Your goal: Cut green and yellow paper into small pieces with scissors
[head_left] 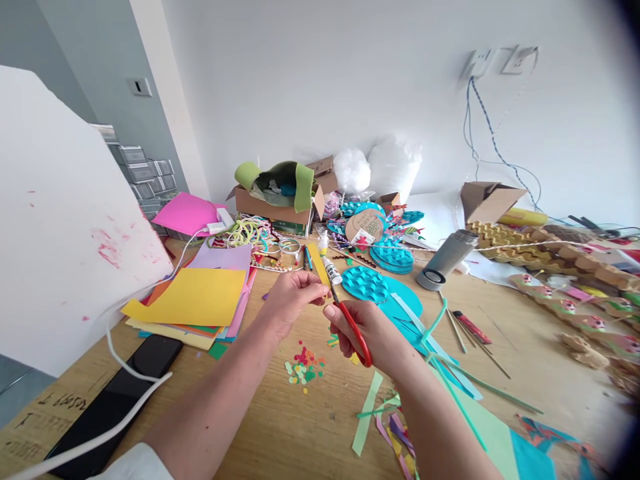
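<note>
Near the middle of the table, my left hand (295, 300) pinches a narrow yellow paper strip (317, 261) that points up and away. My right hand (363, 328) is closed on red-handled scissors (356, 328), whose blades meet the lower end of the strip beside my left fingertips. Just behind the blades lies a small white bottle (331, 271). Small round paper pieces (305, 364) in red, orange, green and pale green are scattered on the wood below my hands.
Stacked coloured paper (195, 297) and a black phone (120, 400) with a white cable are on the left. Blue paper discs (365, 285), a metal flask (447, 260) and egg-carton strips (530, 250) sit right. A filled cardboard box (273, 200) stands behind.
</note>
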Demonstrator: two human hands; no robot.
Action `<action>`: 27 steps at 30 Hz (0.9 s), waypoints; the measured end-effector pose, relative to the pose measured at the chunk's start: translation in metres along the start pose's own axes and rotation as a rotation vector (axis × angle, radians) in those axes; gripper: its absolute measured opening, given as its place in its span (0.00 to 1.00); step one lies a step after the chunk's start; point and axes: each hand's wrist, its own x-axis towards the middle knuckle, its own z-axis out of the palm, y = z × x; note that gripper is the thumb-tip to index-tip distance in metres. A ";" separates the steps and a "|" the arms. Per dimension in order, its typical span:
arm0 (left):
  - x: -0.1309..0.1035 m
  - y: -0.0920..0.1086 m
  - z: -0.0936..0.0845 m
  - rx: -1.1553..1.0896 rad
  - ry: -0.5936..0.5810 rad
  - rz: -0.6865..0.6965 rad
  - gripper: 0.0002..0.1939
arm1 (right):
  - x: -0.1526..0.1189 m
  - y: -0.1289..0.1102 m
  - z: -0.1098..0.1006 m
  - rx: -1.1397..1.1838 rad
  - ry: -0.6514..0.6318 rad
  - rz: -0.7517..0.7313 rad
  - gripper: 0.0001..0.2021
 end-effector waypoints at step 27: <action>0.001 0.006 -0.007 0.020 0.001 -0.030 0.05 | -0.001 -0.003 0.001 -0.051 -0.026 0.019 0.25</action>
